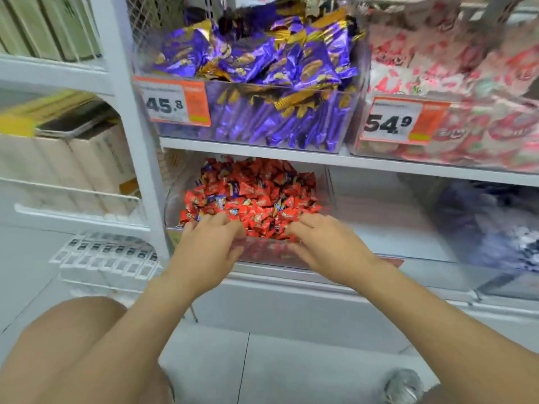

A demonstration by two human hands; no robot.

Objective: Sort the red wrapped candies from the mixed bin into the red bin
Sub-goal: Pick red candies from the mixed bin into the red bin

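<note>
A clear bin (172, 199) on the lower shelf is heaped with red wrapped candies (256, 193), a few blue-marked ones among them. My left hand (210, 243) rests at the bin's front left edge, fingers curled down into the candies. My right hand (323, 243) is at the front right edge, fingers bent into the pile. Whether either hand holds a candy is hidden by the fingers.
On the shelf above stand a bin of purple and gold packets (256, 62) with a 45.8 price tag (172, 102) and a bin of pink and white packets (455, 71) tagged 54.9. A dark blue bin (495, 223) sits at lower right. White racks (73, 199) stand to the left.
</note>
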